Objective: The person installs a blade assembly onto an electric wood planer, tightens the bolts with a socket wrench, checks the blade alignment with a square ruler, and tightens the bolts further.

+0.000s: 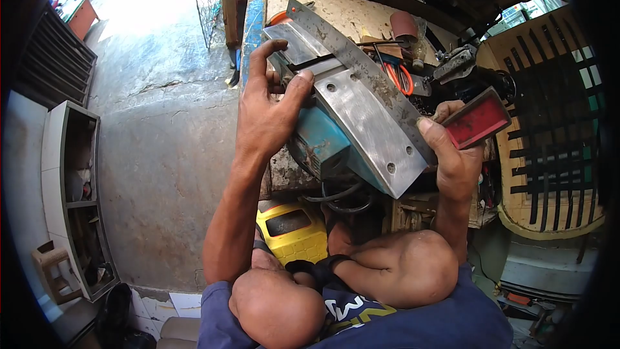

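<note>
An electric hand planer (pixel 371 126) with a teal body lies upside down, its shiny metal sole facing up and tilted. My left hand (pixel 270 113) grips it near the dark blade slot, thumb on the metal and index finger bent over the front plate. In my right hand (pixel 457 158) is a try square (pixel 479 118), held by its stock, whose face is red inside a dark border. The square's long, stained steel blade lies along the far side of the sole. Part of the planer's body is hidden beneath the sole.
Behind the planer is a cluttered workbench (pixel 323 1), with orange-handled scissors (pixel 405 81), a pink cylinder (pixel 403 24) and assorted metal tools. A yellow case (pixel 294 236) stands below. A board with woven black straps (pixel 549 116) leans at right; a cable (pixel 342 200) hangs under the planer.
</note>
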`<state>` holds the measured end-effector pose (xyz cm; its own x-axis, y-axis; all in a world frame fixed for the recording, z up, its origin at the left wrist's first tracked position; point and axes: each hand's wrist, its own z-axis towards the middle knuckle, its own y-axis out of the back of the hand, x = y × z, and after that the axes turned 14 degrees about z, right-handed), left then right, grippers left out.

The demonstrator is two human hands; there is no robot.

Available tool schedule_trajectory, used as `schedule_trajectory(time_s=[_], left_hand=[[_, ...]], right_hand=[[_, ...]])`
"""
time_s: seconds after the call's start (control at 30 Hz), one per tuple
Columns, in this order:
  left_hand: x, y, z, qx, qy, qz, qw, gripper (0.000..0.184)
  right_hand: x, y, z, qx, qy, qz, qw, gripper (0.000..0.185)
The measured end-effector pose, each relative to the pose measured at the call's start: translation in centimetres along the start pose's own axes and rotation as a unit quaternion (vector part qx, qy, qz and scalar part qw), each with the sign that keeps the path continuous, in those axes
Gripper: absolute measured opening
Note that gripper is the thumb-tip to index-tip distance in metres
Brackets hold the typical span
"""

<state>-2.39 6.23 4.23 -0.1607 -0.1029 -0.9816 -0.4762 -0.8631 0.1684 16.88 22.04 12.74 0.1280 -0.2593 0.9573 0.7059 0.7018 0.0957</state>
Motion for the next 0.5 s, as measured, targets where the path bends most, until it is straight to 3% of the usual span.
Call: schedule_trajectory(time_s=[0.5], left_hand=[[-1.7,-0.4,-0.2,-0.063,0.042,0.109,0.991,0.048]], right_hand=[[0.0,0.1,0.2,0.003,-0.002,0.007,1.000,0.022]])
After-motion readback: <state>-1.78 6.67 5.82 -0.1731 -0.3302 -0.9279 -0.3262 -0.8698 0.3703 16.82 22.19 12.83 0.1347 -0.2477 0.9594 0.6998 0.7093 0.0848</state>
